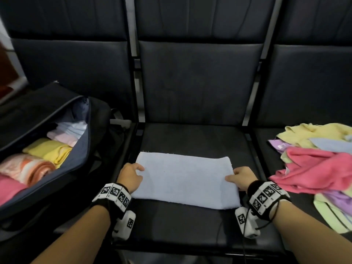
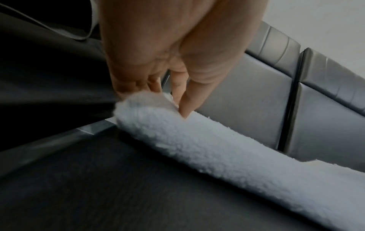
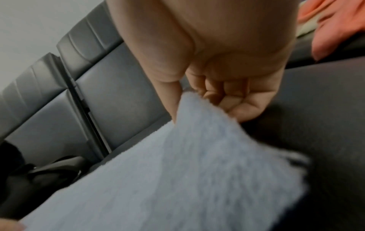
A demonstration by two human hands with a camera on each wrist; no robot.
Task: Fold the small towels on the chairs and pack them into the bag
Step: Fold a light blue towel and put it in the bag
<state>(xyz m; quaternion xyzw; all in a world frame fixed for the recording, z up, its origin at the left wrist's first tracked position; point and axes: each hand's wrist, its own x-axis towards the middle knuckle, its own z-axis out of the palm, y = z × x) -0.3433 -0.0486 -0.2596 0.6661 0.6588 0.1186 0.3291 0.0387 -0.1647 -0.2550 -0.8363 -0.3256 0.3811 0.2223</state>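
Observation:
A pale blue towel [image 1: 185, 178] lies folded in half on the middle chair seat [image 1: 190, 138]. My left hand [image 1: 131, 176] pinches its left edge, thumb on top and fingers underneath; in the left wrist view the towel [image 2: 197, 148] is lifted into a soft fold at my left hand [image 2: 173, 100]. At the towel's right edge my right hand [image 1: 241, 178] pinches it too, and in the right wrist view the curled fingers of my right hand [image 3: 213, 100] clamp the blue towel [image 3: 177, 179]. An open dark bag [image 1: 80, 155] sits on the left chair.
Inside the bag lie folded towels: pink [image 1: 9, 187], orange striped [image 1: 28, 168], yellow [image 1: 49, 149] and pale pink [image 1: 64, 136]. A loose pile of towels [image 1: 320, 164], pink, yellow, purple and green, covers the right chair. Metal frame bars [image 1: 138, 92] separate the seats.

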